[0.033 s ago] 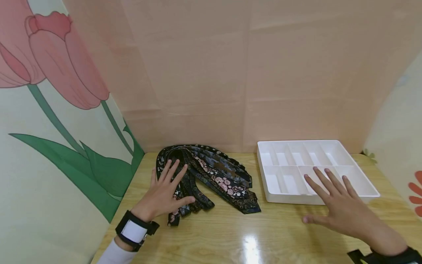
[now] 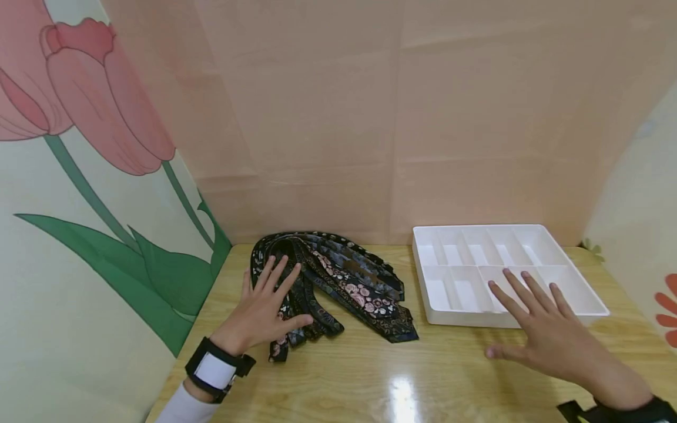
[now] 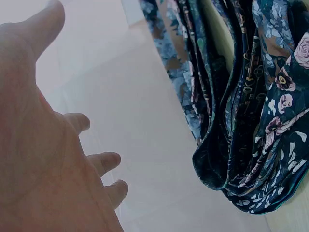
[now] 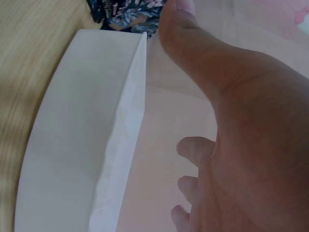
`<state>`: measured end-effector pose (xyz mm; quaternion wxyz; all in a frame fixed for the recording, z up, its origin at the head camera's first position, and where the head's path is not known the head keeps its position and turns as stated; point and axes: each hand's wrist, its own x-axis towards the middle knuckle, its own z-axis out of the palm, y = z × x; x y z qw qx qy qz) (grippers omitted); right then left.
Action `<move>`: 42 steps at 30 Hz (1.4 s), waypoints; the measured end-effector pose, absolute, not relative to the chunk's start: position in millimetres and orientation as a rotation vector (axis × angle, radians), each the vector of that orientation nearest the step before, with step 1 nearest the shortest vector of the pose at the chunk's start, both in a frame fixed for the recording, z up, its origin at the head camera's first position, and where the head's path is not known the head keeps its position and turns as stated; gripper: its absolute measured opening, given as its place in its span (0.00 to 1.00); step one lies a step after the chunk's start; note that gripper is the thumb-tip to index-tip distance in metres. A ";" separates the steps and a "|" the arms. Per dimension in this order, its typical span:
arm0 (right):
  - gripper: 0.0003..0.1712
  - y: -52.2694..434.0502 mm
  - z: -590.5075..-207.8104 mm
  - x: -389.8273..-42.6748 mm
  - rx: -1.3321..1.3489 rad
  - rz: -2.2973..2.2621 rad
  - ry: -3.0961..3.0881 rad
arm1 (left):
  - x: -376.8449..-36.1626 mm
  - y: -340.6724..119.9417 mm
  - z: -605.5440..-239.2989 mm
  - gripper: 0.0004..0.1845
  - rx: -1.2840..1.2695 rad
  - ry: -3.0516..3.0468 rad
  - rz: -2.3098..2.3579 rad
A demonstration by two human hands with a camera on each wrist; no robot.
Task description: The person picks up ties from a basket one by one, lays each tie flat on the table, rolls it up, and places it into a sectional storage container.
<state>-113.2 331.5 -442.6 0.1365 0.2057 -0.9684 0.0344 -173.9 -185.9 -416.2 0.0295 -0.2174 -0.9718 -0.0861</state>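
Several dark neckties with floral patterns, some with pink roses, lie folded over in a loose bundle on the left of the table. My left hand is spread with straight fingers in front of the bundle; in the left wrist view a gap shows between that hand and the neckties. To the right stands a white tray divided into several compartments. Over its front edge hovers my right hand, fingers fanned and holding nothing. The right wrist view shows that hand apart from the tray wall.
Both things stand on a light wooden table. A plain peach-coloured backdrop rises behind them. On the left is a wall with painted tulips, and a pale wall borders the right side.
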 end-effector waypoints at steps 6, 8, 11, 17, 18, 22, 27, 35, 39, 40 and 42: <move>0.70 330.9 -439.4 -117.7 0.615 0.096 -2.743 | -174.6 -187.1 -416.6 0.53 -0.671 -2.985 -0.261; 0.70 329.9 -436.1 -119.8 0.621 0.096 -2.725 | -175.1 -187.7 -416.5 0.53 -0.670 -2.978 -0.262; 0.70 326.6 -430.8 -121.6 0.629 0.108 -2.715 | -175.5 -188.3 -415.8 0.53 -0.673 -2.972 -0.272; 0.63 309.2 -427.4 -126.9 0.644 0.229 -2.674 | -177.0 -188.7 -420.7 0.46 -0.704 -2.949 -0.308; 0.61 304.0 -427.8 -128.7 0.642 0.252 -2.664 | -177.1 -188.3 -422.6 0.43 -0.718 -2.929 -0.307; 0.46 276.1 -432.5 -136.2 0.649 0.331 -2.623 | -177.0 -181.4 -431.8 0.32 -0.758 -2.850 -0.317; 0.29 234.3 -447.7 -141.7 0.733 0.361 -2.571 | -176.0 -162.5 -445.3 0.18 -0.787 -2.835 -0.370; 0.10 181.0 -486.9 -145.6 0.962 0.502 -2.758 | -178.2 -132.7 -474.4 0.18 -0.836 -2.899 -0.415; 0.06 171.7 -502.4 -145.7 0.984 0.539 -2.856 | -177.7 -124.7 -487.5 0.25 -0.836 -2.982 -0.408; 0.07 170.5 -505.3 -146.0 0.973 0.541 -2.876 | -177.6 -123.8 -490.5 0.26 -0.826 -2.999 -0.402; 0.10 168.8 -510.1 -146.9 0.946 0.557 -2.906 | -177.5 -123.1 -495.9 0.26 -0.802 -3.024 -0.375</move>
